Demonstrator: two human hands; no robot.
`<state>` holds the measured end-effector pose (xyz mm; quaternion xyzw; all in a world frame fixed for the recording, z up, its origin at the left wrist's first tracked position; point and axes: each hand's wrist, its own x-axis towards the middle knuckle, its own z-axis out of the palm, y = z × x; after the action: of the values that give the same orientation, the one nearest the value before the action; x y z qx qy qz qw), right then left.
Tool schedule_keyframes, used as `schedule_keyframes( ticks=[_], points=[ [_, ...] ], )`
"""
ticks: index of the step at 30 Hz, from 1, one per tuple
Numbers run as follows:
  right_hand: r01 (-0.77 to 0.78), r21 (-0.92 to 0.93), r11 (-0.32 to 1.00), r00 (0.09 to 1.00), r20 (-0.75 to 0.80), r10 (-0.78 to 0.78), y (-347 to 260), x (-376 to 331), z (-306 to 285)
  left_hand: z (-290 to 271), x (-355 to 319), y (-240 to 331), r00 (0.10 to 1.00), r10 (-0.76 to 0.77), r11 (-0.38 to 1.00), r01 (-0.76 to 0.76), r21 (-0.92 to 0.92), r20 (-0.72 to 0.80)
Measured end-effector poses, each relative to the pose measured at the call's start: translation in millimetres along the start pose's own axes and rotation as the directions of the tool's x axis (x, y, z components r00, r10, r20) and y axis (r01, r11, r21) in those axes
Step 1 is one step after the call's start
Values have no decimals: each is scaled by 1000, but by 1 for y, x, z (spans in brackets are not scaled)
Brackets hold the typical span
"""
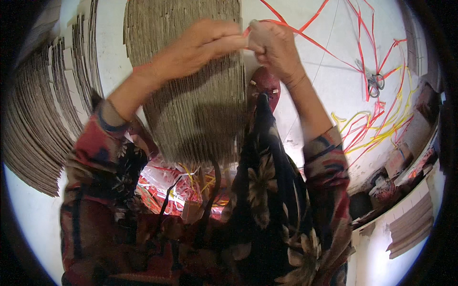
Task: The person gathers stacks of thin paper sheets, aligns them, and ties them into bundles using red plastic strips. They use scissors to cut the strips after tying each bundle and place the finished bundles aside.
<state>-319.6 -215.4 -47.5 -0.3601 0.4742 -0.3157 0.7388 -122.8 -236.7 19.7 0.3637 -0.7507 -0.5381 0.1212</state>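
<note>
A thick stack of brown corrugated cardboard sheets (pixel 191 114), edges toward me, stands between my arms. Above its far right side my two hands meet, slightly blurred. My left hand (pixel 207 43) is closed, its fingertips pinching a red plastic strap (pixel 312 38) at the point where the hands come together. Fingers curled, my right hand (pixel 279 47) grips the same strap, which runs off to the right over the pale floor. A short bit of red shows between the hands; the rest of the strap there is hidden by my fingers.
More cardboard stacks (pixel 38 124) stand at the left. Scissors (pixel 376 83) lie on the floor at the right, beside loose red and yellow straps (pixel 377 128). A dark red slipper (pixel 266 88) shows under my right arm. Tangled strap scraps (pixel 176 183) lie near my lap.
</note>
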Motion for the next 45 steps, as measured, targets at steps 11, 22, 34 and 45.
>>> schedule_keyframes(
  ticks=[11, 22, 34, 45],
  points=[
    [-151, -420, 895, 955, -296, 23, 36, -59, -47, -46, -58, -57, 904, -172, 959, 244, 141, -391],
    [498, -487, 717, 846, 93, -525, 6, 38, 62, -45, -48, -59, 897, -183, 982, 145, -122, -403],
    [323, -132, 937, 946, 44, -320, -8, 32, 87, -45, -53, -68, 895, -162, 981, 102, -164, -415],
    [-170, 423, 890, 985, 81, 150, -18, -6, 68, -19, -52, -40, 921, -165, 983, 123, -138, -353]
  ],
)
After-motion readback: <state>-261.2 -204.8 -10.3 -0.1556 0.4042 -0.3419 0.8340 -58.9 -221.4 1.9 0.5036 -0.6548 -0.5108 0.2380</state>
